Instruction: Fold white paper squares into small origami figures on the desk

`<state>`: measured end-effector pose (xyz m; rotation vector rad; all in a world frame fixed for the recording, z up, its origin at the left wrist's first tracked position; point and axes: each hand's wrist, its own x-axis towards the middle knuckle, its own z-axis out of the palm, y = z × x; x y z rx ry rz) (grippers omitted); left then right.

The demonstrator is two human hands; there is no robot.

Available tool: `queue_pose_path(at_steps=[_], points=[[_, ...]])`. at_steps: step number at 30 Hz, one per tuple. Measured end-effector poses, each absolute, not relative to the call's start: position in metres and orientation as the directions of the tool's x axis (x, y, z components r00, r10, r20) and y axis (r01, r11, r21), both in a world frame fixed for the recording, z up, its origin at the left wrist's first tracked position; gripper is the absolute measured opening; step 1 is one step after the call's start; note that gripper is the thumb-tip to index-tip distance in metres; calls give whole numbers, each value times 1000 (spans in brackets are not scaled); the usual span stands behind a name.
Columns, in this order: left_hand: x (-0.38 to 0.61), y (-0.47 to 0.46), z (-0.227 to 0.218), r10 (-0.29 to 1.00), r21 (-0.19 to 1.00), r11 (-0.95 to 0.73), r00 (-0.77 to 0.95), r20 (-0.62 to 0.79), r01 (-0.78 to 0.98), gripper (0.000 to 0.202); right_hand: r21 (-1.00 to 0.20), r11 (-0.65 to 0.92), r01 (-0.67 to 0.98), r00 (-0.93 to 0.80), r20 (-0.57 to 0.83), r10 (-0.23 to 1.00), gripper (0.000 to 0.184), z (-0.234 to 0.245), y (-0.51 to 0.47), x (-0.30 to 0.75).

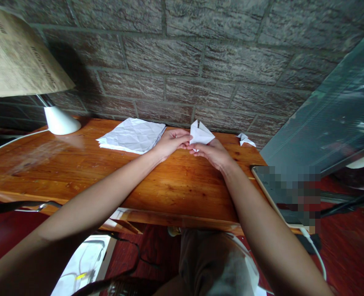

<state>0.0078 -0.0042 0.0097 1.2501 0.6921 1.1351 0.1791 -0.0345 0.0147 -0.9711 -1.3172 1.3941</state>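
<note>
Pinching the folded paper (201,135) now, up over the desk (176,185) near its far edge! Closed on its left side with the left hand (171,143), clasped lower right with the right hand (212,153), between creased sheets (132,135) and, toward the far right corner, another paper fold (246,139).

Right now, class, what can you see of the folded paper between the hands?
The folded paper is white and creased, with a flat front and two pointed flaps standing up, a gap between them. Over the wooden desk, the left hand meets its left edge; the right hand grips its lower part.
</note>
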Motion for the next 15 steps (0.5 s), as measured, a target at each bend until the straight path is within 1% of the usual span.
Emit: queue_pose_path(at_steps=[5,10,15], points=[[9,-3,9,938,948,-70,302,168,-310,28,-994,33,-108,-206,55,977,29,16,-34,180],[9,-6,11,947,943,-37,291,139,-330,23,-994,27,-103,-209,48,977,26,17,-33,181],[9,-7,12,950,937,3,294,107,-349,20,-995,21,-98,-215,42,976,26,16,-32,184]])
